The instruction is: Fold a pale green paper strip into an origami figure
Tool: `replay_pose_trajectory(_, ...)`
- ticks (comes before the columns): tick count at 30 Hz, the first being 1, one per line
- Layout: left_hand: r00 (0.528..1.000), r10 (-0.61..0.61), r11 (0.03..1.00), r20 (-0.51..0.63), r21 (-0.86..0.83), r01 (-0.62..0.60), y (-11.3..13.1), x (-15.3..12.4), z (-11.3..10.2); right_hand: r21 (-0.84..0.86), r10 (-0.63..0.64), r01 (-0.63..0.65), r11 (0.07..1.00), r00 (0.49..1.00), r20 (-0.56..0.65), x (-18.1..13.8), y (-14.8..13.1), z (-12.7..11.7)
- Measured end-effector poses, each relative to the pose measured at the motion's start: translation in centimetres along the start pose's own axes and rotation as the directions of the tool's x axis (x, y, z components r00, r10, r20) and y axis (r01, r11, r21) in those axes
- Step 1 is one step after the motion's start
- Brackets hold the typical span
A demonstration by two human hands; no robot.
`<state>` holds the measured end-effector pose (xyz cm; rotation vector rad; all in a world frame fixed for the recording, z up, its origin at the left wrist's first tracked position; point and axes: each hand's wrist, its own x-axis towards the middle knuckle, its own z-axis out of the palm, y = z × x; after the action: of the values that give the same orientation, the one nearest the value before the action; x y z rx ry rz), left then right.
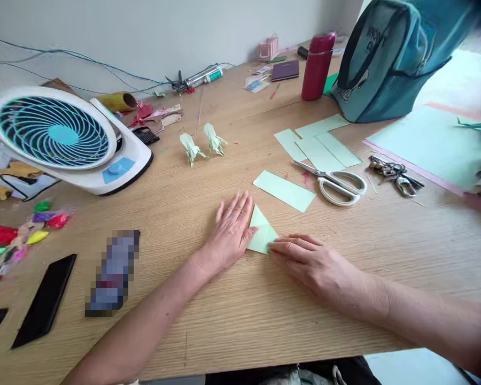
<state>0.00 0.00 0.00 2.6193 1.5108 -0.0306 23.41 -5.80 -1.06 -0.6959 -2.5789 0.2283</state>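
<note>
A folded piece of pale green paper lies on the wooden table with a pointed top and creases across it. My left hand rests flat at its left side, fingers stretched out and the thumb on the paper. At the lower right corner, my right hand pinches the paper's edge between thumb and fingers. Just beyond the hands is a loose green paper strip. White-handled scissors lie right of that strip, near several more paper strips.
Two folded paper figures stand farther back. A white fan and phones are on the left. Toward the back right are a red bottle, a teal backpack, keys and large paper sheets.
</note>
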Motion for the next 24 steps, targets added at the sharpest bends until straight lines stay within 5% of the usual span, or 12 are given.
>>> replay_pose_trajectory(5, 0.997, -0.066, 0.998, -0.044, -0.016, 0.065, 1.2, -0.7, 0.6, 0.015, 0.005, -0.005, 1.000, 1.000, 0.010, -0.3, -0.3, -0.3)
replay_pose_trajectory(13, 0.937, -0.113, 0.981, -0.331, -0.187, 0.053, 1.4, -1.3, 0.8, 0.125, 0.221, -0.214, 0.969, 0.974, -0.046, -0.2, 0.1, -0.9)
replay_pose_trajectory(19, 0.944, -0.200, 0.965, -0.263, -0.218, 0.144, 2.6, -1.6, 0.4, 0.218, 0.334, -0.318, 0.923, 0.942, -0.040, 0.0, 0.6, -1.1)
replay_pose_trajectory(24, 0.965, -0.108, 0.904, -0.240, -0.428, -0.006, 3.1, -1.7, 0.2, 0.322, 0.457, -0.414, 0.852, 0.887, -0.069, -0.1, 1.1, -1.5)
